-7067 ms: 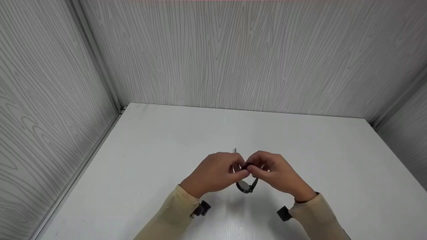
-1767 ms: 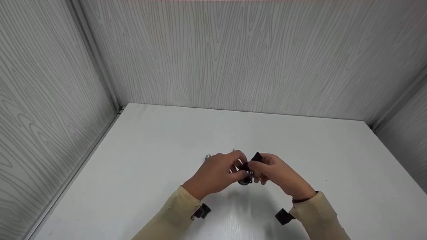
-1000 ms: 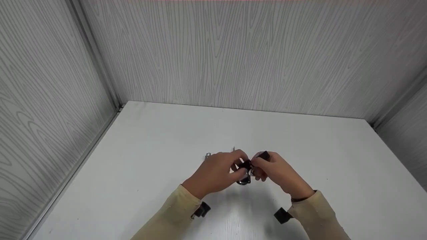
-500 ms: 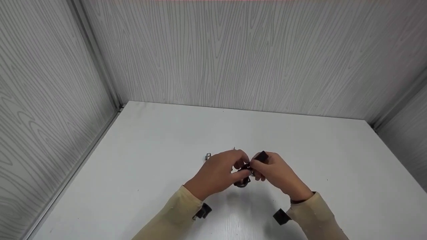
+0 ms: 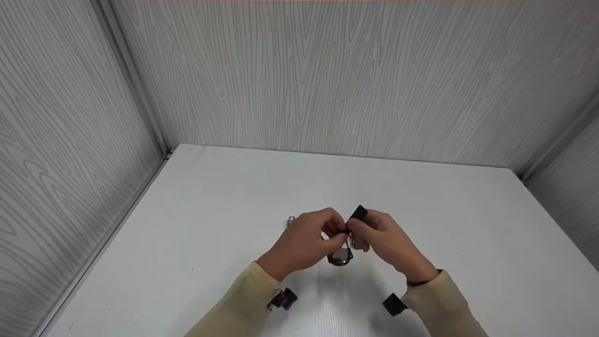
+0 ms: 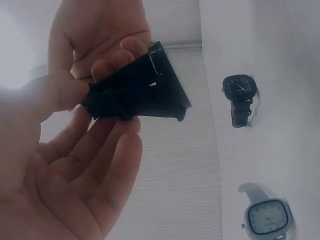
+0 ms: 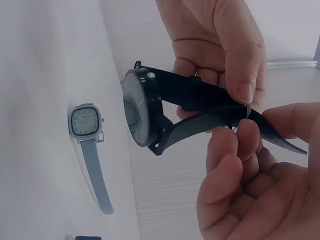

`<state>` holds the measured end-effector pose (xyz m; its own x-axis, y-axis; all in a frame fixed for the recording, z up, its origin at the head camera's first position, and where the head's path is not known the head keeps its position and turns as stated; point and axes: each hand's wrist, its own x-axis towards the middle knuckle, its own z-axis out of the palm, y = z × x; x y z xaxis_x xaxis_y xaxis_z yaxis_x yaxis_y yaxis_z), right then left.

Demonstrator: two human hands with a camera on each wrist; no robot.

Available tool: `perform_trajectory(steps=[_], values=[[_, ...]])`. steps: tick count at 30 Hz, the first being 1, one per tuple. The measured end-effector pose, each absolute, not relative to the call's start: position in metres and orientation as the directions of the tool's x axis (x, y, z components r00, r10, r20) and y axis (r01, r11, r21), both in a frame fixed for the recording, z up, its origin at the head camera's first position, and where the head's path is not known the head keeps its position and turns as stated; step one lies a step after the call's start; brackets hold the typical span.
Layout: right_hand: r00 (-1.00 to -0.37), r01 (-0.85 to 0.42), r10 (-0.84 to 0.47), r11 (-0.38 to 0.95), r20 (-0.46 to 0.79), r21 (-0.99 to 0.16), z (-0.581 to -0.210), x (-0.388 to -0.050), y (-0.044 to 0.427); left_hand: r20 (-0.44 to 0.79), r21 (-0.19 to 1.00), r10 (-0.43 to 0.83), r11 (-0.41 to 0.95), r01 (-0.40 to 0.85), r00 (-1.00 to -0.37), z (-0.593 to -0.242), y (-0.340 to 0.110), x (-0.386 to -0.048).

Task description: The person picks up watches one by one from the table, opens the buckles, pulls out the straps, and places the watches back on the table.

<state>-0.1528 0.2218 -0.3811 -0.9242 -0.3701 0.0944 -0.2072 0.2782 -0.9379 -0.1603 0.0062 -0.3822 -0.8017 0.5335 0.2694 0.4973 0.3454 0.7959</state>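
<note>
Both hands hold a black-strapped wristwatch raised above the white table. Its round dial (image 5: 340, 256) hangs below the fingers in the head view. My left hand (image 5: 304, 239) pinches the strap between thumb and fingers. Close to it, my right hand (image 5: 394, 243) pinches the strap too, and a flat black end (image 5: 359, 213) sticks up past its thumb. In the right wrist view the two halves of the black strap (image 7: 187, 92) overlap at the fingertips, with a tapered end (image 7: 280, 137) extending beyond. Fingers partly cover the buckle area.
On the white table (image 5: 224, 187) lie a black square-faced watch (image 6: 240, 87) and a pale-strapped watch (image 6: 267, 217). The pale one (image 7: 86, 121) also shows in the right wrist view. Woodgrain panels (image 5: 304, 79) stand behind and at both sides.
About seven seconds ago both hands met at the strap with no end standing up. Since half a second ago the black end has shifted slightly left and up, and the dial shows more fully.
</note>
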Motion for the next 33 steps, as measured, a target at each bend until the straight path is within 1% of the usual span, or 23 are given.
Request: perform_trajectory(steps=[3, 7, 13, 17, 20, 23, 29, 33], values=[[-0.904, -0.260, -0.403, 0.262, 0.139, -0.929, -0.3811, -0.1530, 0.2222, 0.240, 0.832, 0.531, 0.318, 0.454, -0.812, -0.3805, 0.0049, -0.1609], [-0.875, -0.326, -0.440, 0.223, 0.203, -0.919, -0.3818, -0.1531, 0.2220, 0.224, 0.847, 0.522, 0.314, 0.429, -0.823, -0.3793, 0.0022, -0.1621], [-0.851, -0.409, -0.441, 0.216, 0.286, -0.886, -0.3809, -0.1526, 0.2197, 0.210, 0.878, 0.514, 0.275, 0.392, -0.831, -0.3759, 0.0001, -0.1631], [-0.820, -0.503, -0.430, 0.228, 0.378, -0.834, -0.3795, -0.1503, 0.2186, 0.191, 0.913, 0.521, 0.217, 0.346, -0.832, -0.3739, -0.0006, -0.1632], [-0.797, -0.558, -0.433, 0.259, 0.421, -0.789, -0.3787, -0.1492, 0.2190, 0.162, 0.929, 0.528, 0.204, 0.309, -0.834, -0.3725, -0.0011, -0.1631], [-0.801, -0.550, -0.439, 0.275, 0.406, -0.789, -0.3786, -0.1492, 0.2193, 0.143, 0.933, 0.532, 0.209, 0.293, -0.835, -0.3725, -0.0016, -0.1635], [-0.854, -0.441, -0.426, 0.284, 0.299, -0.852, -0.3781, -0.1489, 0.2190, 0.175, 0.926, 0.550, 0.190, 0.326, -0.817, -0.3751, -0.0015, -0.1646], [-0.858, -0.434, -0.426, 0.304, 0.286, -0.848, -0.3791, -0.1490, 0.2195, 0.182, 0.918, 0.564, 0.196, 0.345, -0.806, -0.3773, -0.0007, -0.1646]])
